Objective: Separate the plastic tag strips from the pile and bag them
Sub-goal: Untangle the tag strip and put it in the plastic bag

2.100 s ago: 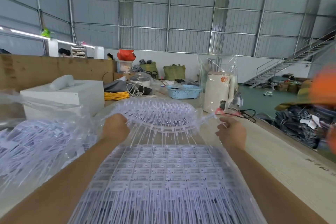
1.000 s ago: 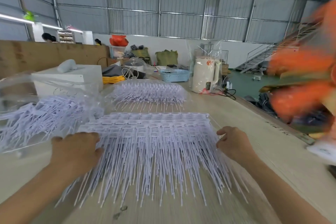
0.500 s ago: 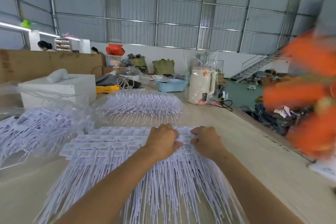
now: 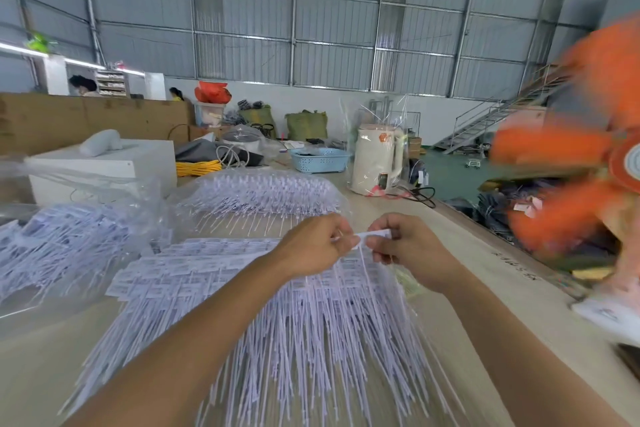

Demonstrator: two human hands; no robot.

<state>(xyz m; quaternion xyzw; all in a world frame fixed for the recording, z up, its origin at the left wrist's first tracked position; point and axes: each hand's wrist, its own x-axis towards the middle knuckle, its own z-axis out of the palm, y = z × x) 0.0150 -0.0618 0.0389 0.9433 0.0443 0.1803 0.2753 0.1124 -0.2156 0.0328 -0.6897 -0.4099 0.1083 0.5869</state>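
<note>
A wide pile of white plastic tag strips (image 4: 214,274) lies spread on the wooden table (image 4: 485,288), printed heads away from me and thin tails toward me. Above its far right corner my left hand (image 4: 311,246) and my right hand (image 4: 408,246) pinch the two ends of one tag strip (image 4: 372,236), lifted off the pile. A clear bag filled with tags (image 4: 266,191) lies behind the pile. Another clear bag holding tags (image 4: 62,236) lies at the left.
A white box (image 4: 104,166) stands at the back left, with yellow cable (image 4: 197,168), a blue basket (image 4: 320,159) and a wrapped white kettle (image 4: 377,156) behind the bags. A blurred person in orange (image 4: 571,166) moves at the table's right edge.
My hands went from the pile's sides to its far edge, then lifted one strip off it between them. The person in orange keeps moving at the right.
</note>
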